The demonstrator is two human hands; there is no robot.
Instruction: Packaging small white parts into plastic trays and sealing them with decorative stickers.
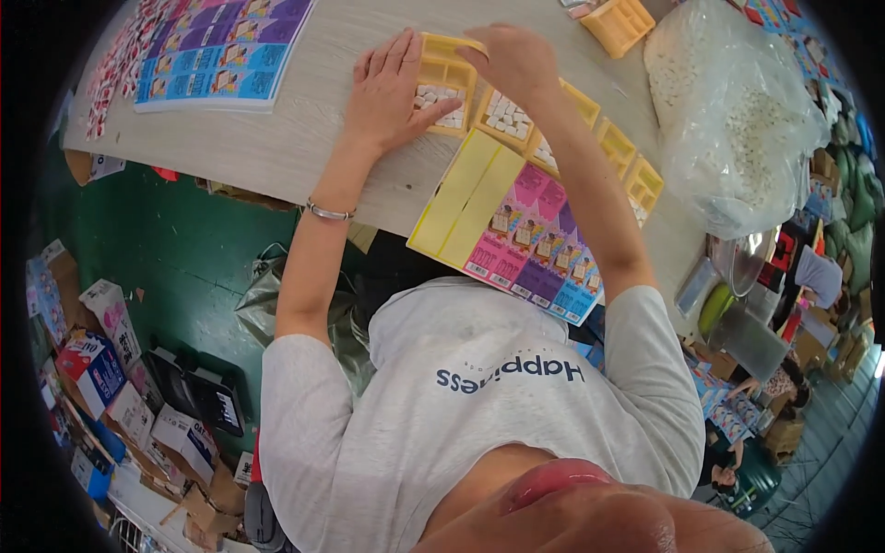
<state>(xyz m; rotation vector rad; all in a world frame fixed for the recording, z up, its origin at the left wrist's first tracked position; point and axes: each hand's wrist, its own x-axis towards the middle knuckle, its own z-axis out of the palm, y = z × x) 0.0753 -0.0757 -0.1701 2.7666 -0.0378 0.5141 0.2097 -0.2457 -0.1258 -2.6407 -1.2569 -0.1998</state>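
Note:
My left hand (pixel 383 97) lies along the left side of a yellow compartment tray (pixel 449 46), fingers stretched and thumb reaching over its near part. Small white blocks (pixel 433 94) fill that tray's near compartment. At the tray's far right corner is my right hand (pixel 524 66), with curled fingers; what they pinch, if anything, is hidden. A second yellow tray (pixel 502 138) with white blocks sits just to the right, partly under my right wrist. More yellow trays (pixel 616 147) continue the row past my right forearm.
Printed colourful card sheets (pixel 530 230) overhang the table's near edge. A stack of blue and purple sheets (pixel 221 60) lies at far left beside small red-and-white pieces (pixel 124 55). A clear plastic bag of white blocks (pixel 737 120) stands right. Boxes (pixel 92 369) crowd the floor left.

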